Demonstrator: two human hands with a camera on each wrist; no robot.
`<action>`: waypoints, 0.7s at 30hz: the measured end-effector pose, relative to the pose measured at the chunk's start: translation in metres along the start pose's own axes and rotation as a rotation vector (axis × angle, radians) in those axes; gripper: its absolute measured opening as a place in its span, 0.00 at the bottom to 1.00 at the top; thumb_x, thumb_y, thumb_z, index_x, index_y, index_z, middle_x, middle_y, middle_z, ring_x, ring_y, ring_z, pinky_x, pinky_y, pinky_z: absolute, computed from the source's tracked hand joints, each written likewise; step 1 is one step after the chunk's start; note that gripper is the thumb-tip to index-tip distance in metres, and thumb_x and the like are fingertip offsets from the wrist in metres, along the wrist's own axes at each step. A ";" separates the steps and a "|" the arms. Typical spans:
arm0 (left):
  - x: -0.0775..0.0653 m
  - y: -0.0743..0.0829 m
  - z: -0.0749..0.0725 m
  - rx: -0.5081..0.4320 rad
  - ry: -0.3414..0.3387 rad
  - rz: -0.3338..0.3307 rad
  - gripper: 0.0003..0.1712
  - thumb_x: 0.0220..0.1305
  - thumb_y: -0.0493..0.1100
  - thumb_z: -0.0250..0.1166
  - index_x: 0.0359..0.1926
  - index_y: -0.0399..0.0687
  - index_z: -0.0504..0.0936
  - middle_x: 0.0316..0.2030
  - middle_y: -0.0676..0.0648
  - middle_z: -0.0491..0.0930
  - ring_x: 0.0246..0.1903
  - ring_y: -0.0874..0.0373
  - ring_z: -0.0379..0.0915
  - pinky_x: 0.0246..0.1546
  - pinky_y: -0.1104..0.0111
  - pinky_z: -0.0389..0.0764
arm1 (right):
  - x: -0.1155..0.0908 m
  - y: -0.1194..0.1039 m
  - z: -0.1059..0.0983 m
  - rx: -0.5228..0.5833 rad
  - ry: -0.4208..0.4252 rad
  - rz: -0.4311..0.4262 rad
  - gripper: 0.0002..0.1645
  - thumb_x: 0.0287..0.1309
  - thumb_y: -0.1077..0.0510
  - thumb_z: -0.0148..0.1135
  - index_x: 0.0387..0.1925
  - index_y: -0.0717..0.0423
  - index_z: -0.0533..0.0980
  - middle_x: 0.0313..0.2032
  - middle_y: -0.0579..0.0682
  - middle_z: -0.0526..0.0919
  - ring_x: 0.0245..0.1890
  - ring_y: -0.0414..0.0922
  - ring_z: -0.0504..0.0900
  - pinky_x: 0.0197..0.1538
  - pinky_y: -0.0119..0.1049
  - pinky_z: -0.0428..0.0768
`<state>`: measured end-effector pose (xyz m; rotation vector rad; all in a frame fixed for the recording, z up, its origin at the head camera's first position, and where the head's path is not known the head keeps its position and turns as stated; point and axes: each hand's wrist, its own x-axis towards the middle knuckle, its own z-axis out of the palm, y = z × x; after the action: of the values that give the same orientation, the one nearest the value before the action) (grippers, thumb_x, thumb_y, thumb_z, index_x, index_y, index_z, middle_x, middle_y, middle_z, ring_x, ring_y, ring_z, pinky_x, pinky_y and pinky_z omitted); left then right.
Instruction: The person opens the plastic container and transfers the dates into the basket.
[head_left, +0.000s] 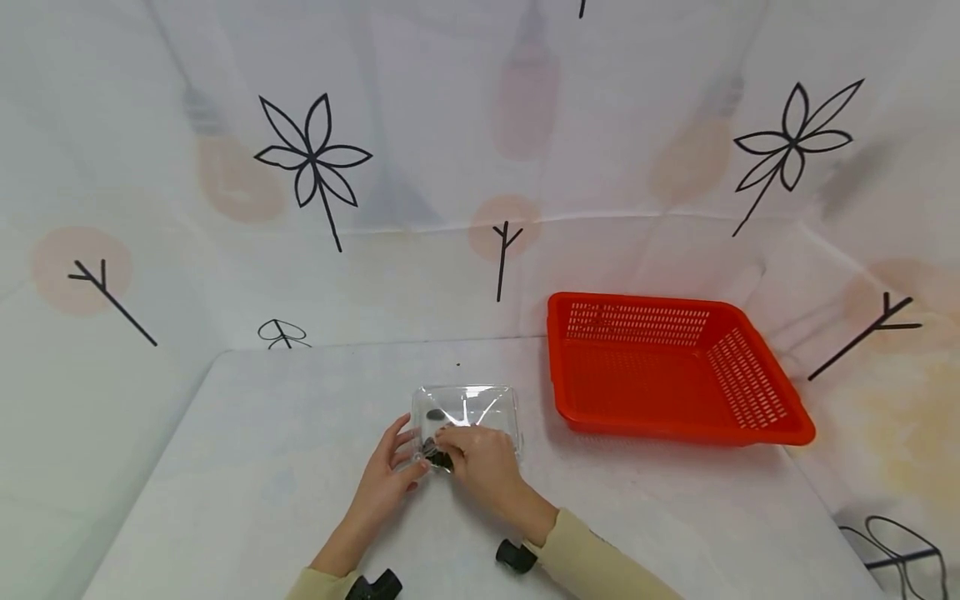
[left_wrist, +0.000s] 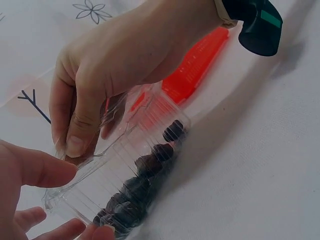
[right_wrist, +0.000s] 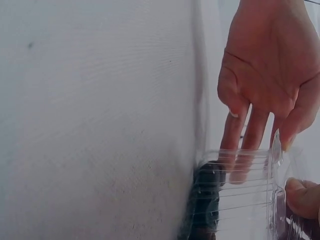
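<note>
A clear plastic clamshell box (head_left: 487, 414) stands on the white table, with several dark, roundish, wrinkled pieces (left_wrist: 136, 189) along its bottom. My left hand (head_left: 386, 473) holds its near left corner, thumb by the rim and fingers spread along the side wall. Over the box, my right hand (head_left: 483, 468) has its fingers bent down and pinches the clear plastic near the rim. Its thumb (right_wrist: 302, 197) presses at the rim in the right wrist view. The right fingertips are partly hidden behind the thumb and plastic.
A red perforated plastic basket (head_left: 675, 433) stands at the back right of the table (head_left: 247, 467). Behind and around the table hangs a pale cloth (head_left: 420, 275) with printed flowers and twigs. A black wrist camera (head_left: 516, 556) sits at the right sleeve.
</note>
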<state>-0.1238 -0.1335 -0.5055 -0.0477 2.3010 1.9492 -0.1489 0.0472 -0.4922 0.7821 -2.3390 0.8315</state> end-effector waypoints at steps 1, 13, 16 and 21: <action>0.000 0.000 0.000 -0.003 0.004 -0.003 0.44 0.61 0.32 0.65 0.75 0.50 0.58 0.67 0.36 0.66 0.60 0.40 0.70 0.35 0.60 0.80 | 0.002 0.000 -0.002 0.019 0.007 0.028 0.09 0.48 0.65 0.77 0.34 0.52 0.89 0.34 0.43 0.89 0.34 0.39 0.87 0.36 0.35 0.83; 0.000 -0.006 -0.006 0.134 0.010 0.047 0.36 0.63 0.34 0.63 0.72 0.44 0.66 0.64 0.36 0.69 0.57 0.41 0.72 0.37 0.62 0.78 | 0.009 -0.001 -0.009 0.170 0.006 0.145 0.13 0.48 0.61 0.79 0.39 0.52 0.89 0.38 0.43 0.89 0.39 0.40 0.87 0.41 0.35 0.83; 0.001 -0.008 -0.006 0.159 0.012 0.051 0.33 0.64 0.36 0.64 0.70 0.43 0.69 0.64 0.38 0.70 0.54 0.45 0.73 0.35 0.63 0.77 | 0.006 -0.001 -0.011 0.155 -0.030 0.144 0.15 0.48 0.60 0.79 0.41 0.50 0.88 0.41 0.43 0.88 0.43 0.40 0.86 0.45 0.36 0.82; 0.003 -0.007 -0.005 0.190 0.007 0.049 0.32 0.64 0.38 0.65 0.69 0.48 0.71 0.63 0.40 0.71 0.52 0.47 0.75 0.35 0.62 0.77 | -0.002 0.001 -0.015 0.109 -0.080 0.127 0.17 0.48 0.60 0.79 0.43 0.50 0.88 0.45 0.42 0.87 0.48 0.41 0.84 0.50 0.37 0.80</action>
<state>-0.1265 -0.1399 -0.5118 0.0203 2.5021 1.7441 -0.1441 0.0587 -0.4841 0.7285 -2.4517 1.0062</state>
